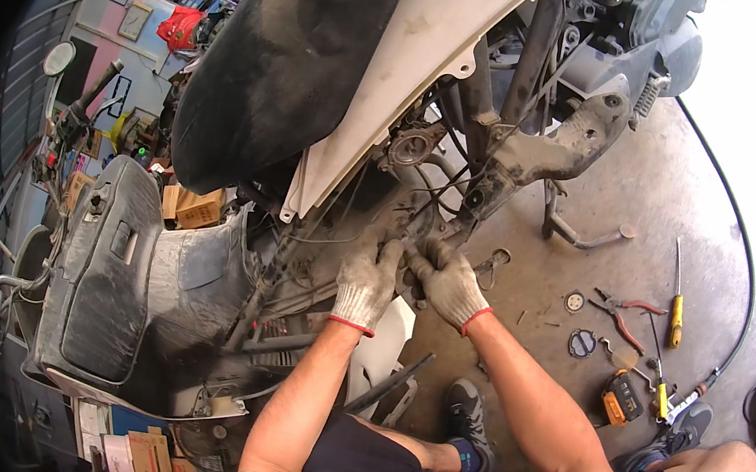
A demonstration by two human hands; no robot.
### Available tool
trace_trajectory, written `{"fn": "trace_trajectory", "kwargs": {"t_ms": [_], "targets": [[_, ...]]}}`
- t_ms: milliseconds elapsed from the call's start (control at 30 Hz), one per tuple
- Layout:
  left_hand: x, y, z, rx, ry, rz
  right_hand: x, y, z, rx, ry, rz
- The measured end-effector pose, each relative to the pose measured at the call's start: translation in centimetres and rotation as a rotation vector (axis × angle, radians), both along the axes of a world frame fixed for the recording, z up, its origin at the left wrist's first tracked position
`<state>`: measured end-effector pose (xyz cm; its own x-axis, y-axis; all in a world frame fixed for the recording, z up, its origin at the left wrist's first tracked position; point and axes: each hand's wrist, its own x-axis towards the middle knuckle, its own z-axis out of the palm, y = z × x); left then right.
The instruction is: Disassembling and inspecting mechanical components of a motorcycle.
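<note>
A scooter with part of its body panelling off stands before me, its frame and wiring bare. My left hand, in a dirty white knit glove with a red cuff, is closed with its fingertips at the dark parts low on the frame. Right beside it, my right hand wears a matching glove, its fingers bent and pressed together at the same spot. Whatever the fingertips grip is small and hidden by the gloves. Thin dark cables run just above both hands. Over them hang the black seat and a white side panel.
On the concrete floor at right lie red-handled pliers, a yellow-handled screwdriver, an orange-and-black battery pack and a round black cap. A black hose curves past them. The scooter's stand juts out. Cardboard boxes sit lower left.
</note>
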<state>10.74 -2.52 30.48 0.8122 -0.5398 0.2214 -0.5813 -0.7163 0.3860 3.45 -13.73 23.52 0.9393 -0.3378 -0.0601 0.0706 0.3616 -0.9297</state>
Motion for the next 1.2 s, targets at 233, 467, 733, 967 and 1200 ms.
{"fn": "trace_trajectory", "kwargs": {"t_ms": [233,467,733,967,1200], "targets": [[-0.1,-0.8,1.0,-0.082,-0.038,0.061,4.4,-1.2,2.2,0.248,-0.053,-0.294],[-0.6,-1.0,1.4,-0.084,-0.081,0.057,6.2,-1.9,3.0,-0.085,0.093,-0.429],[0.4,0.1,0.9,-0.016,-0.092,0.084,7.1,-1.8,3.5,-0.275,0.158,-0.559],[0.7,0.3,0.5,-0.075,-0.027,0.081,7.4,-1.9,3.2,-0.464,0.172,-0.536],[1.1,0.4,-0.1,-0.065,-0.035,0.052,7.1,-2.4,3.8,-0.383,0.208,-0.524]]}}
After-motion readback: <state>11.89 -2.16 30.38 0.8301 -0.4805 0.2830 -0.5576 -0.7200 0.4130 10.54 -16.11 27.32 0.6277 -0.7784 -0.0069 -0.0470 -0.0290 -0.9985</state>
